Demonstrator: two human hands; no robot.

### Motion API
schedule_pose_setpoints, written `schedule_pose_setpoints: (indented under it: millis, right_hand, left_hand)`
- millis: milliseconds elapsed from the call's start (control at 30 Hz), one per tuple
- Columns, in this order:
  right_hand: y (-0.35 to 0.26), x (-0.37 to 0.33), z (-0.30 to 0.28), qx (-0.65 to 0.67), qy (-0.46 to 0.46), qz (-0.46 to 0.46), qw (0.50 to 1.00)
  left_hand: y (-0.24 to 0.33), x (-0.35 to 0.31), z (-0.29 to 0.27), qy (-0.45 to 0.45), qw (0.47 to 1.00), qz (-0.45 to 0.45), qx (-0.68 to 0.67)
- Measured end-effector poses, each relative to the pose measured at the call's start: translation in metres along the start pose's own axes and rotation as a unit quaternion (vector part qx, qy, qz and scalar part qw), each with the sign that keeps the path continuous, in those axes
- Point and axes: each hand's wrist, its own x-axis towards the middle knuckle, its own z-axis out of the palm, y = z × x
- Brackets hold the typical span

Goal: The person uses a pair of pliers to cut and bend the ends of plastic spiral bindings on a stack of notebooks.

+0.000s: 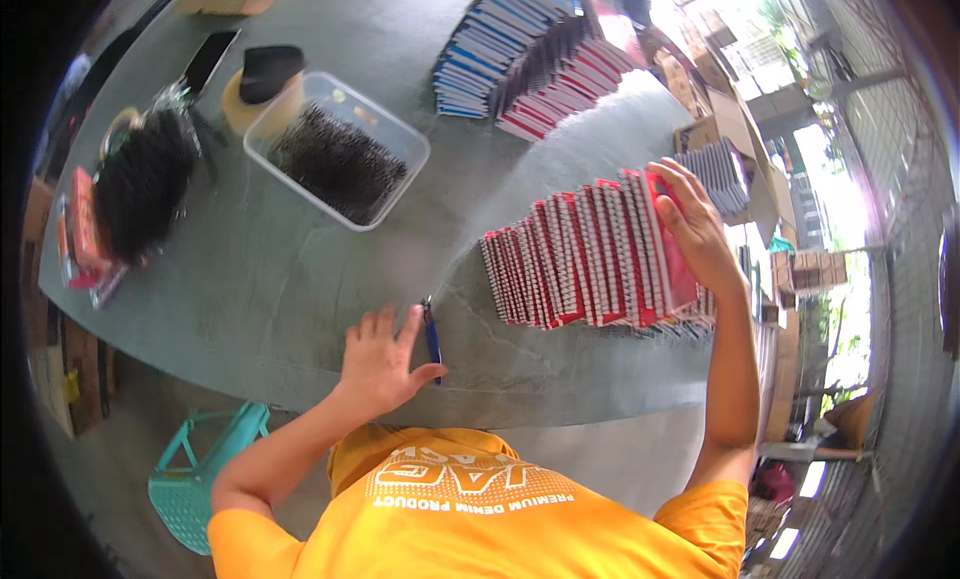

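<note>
Fingers (682,182) on red notebooks (575,259); black pieces (335,161) in tub (378,126).

- Notebooks (575,261), many: red covers, pale spiral bindings; closed, packed face to face in a row on the tabletop (330,279).
- Pliers-like tool (433,341), blue-handled: lying left of the notebooks, head pointing away.

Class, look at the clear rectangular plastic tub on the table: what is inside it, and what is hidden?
Inside the clear rectangular plastic tub lies a heap of small black pieces, too fine to identify. Anything beneath them is covered.
</note>
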Motion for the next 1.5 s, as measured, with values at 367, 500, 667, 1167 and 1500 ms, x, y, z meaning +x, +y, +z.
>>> schedule_pose_setpoints:
  millis: [367,500,667,1167,1500]
  right_hand:
    - [-0.023,0.027,0.013,0.088,-0.058,-0.022,0.994]
    - [-0.024,0.028,0.019,0.131,-0.046,0.003,0.99]
    - [-0.016,0.028,0.021,0.151,-0.042,0.016,0.987]
    - [-0.017,0.028,0.019,0.153,-0.051,0.024,0.987]
    - [-0.016,0.027,0.02,0.152,-0.044,0.018,0.987]
  left_hand:
    - [0.007,0.007,0.016,-0.06,0.992,0.021,0.107]
    - [-0.014,0.046,0.031,-0.009,0.998,-0.032,-0.05]
    - [-0.014,0.117,0.017,-0.227,0.678,-0.266,-0.647]
    - [-0.012,0.148,0.029,-0.285,0.606,-0.319,-0.671]
    - [-0.012,0.171,0.022,-0.315,0.661,-0.324,-0.599]
